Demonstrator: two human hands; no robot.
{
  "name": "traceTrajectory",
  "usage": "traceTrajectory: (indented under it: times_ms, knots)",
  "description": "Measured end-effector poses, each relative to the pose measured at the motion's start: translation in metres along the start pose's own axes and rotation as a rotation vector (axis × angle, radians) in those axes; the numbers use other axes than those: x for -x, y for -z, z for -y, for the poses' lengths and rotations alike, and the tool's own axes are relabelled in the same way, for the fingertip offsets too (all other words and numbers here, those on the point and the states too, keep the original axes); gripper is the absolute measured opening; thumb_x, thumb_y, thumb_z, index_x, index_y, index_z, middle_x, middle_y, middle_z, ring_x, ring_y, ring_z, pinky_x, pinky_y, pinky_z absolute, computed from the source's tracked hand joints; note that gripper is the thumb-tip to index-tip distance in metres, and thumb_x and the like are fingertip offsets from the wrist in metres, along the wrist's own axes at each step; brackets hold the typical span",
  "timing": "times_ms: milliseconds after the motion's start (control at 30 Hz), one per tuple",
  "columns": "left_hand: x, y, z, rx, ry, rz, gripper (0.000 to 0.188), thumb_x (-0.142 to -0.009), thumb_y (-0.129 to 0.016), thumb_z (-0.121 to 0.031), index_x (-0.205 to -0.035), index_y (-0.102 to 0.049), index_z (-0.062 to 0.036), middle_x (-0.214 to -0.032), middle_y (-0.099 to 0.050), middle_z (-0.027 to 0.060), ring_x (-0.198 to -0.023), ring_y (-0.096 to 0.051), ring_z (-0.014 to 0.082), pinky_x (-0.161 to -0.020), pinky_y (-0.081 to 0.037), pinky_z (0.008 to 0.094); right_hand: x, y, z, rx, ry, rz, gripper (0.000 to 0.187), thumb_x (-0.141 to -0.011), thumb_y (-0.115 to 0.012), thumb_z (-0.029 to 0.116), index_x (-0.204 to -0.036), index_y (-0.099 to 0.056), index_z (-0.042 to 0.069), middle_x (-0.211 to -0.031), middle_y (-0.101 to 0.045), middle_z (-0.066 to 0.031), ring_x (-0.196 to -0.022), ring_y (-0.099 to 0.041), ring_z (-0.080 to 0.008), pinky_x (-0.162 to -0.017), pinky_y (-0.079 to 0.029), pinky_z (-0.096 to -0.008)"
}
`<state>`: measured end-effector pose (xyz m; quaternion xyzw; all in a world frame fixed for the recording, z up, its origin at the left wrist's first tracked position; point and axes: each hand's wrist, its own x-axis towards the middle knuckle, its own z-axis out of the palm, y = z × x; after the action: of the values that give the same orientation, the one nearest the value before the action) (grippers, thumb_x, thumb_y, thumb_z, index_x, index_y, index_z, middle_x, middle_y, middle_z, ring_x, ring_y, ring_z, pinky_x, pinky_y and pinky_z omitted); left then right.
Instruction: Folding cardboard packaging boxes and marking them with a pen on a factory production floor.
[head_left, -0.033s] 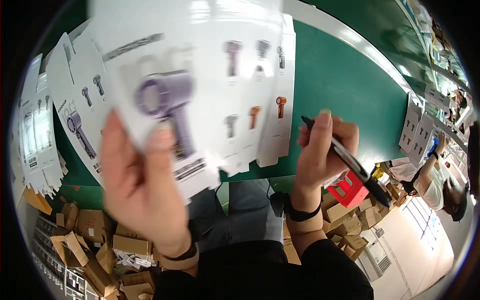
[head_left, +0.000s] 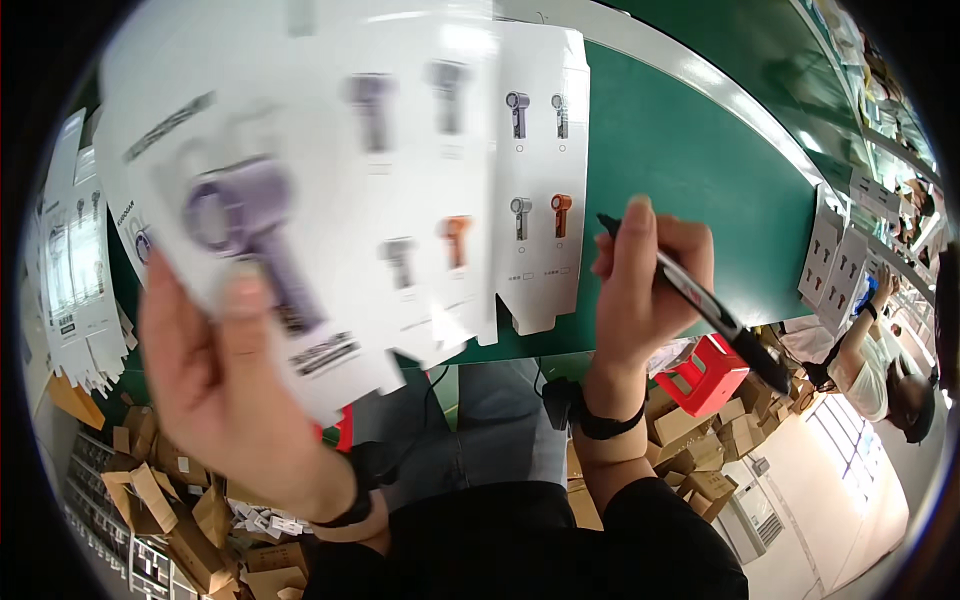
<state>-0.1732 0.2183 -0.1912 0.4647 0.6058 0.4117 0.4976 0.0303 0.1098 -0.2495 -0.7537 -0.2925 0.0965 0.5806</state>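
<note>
My left hand [head_left: 225, 390] pinches the lower edge of a flat, unfolded white carton [head_left: 330, 200], thumb on the printed side. The raised carton is blurred and bears pictures of a purple handheld fan and smaller fans in several colours. Another flat carton [head_left: 541, 180] lies beneath it on the green table, its right part showing two columns of fan pictures with small circles under them. In my right hand [head_left: 655, 280] is a black marker pen [head_left: 715, 318], its tip pointing up and left, apart from the cartons.
More flat cartons [head_left: 75, 260] lie at the table's left end. Green tabletop [head_left: 690, 170] stretches to the right, where other cartons [head_left: 833, 255] lie near another person [head_left: 880, 370]. A red stool [head_left: 712, 375] stands below the edge, with cardboard boxes [head_left: 180, 480] on the floor.
My left hand has moved left with the carton, uncovering more of the carton lying on the table. My right hand with the marker pen has barely shifted.
</note>
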Motion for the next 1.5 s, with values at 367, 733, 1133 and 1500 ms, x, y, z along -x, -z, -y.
traceTrajectory:
  times_ms: [367, 733, 1133, 1500]
  knots:
    - [-0.003, -0.032, 0.032, -0.378, -0.316, 0.270, 0.080, -0.088, -0.081, -0.030, -0.149, -0.044, 0.0069, -0.151, -0.047, 0.0267, -0.143, -0.044, 0.0384, -0.113, -0.041, 0.0510, -0.010, -0.026, 0.001, 0.143, 0.103, 0.105, 0.024, -0.096, -0.074, 0.006, -0.080, -0.056, 0.002, -0.063, -0.063, -0.0036, -0.052, -0.055, -0.0047, -0.049, -0.042, -0.0203]
    - [0.008, -0.062, 0.059, -0.655, -0.558, 0.229, 0.091, -0.082, -0.086, -0.026, -0.147, -0.036, 0.0126, -0.153, -0.038, 0.0316, -0.145, -0.034, 0.0504, -0.118, -0.032, 0.0550, 0.052, 0.017, 0.017, 0.016, 0.122, 0.117, 0.020, -0.090, -0.076, 0.004, -0.088, -0.056, 0.004, -0.062, -0.062, -0.0075, -0.049, -0.057, -0.0111, -0.049, -0.046, -0.0249]
    - [-0.027, 0.049, -0.046, -0.618, -0.552, 0.022, 0.055, -0.099, -0.066, -0.006, -0.147, -0.042, 0.0070, -0.131, -0.062, 0.0206, -0.116, -0.063, 0.0241, -0.099, -0.051, 0.0330, 0.082, 0.139, 0.075, 0.277, -0.152, 0.468, 0.025, -0.091, -0.076, 0.009, -0.110, -0.061, 0.005, -0.090, -0.073, -0.0127, -0.079, -0.075, -0.0286, -0.068, -0.059, -0.0372]
    - [0.120, 0.002, -0.155, -0.617, -0.424, 1.084, 0.039, -0.105, -0.057, -0.031, -0.109, -0.068, 0.0057, -0.082, -0.071, 0.0196, -0.079, -0.070, 0.0376, -0.070, -0.054, 0.0417, 0.025, 0.106, 0.174, 0.459, 0.161, 0.219, 0.037, -0.093, -0.074, 0.036, -0.099, -0.053, 0.006, -0.077, -0.065, -0.0169, -0.071, -0.066, -0.0401, -0.065, -0.053, -0.0488]
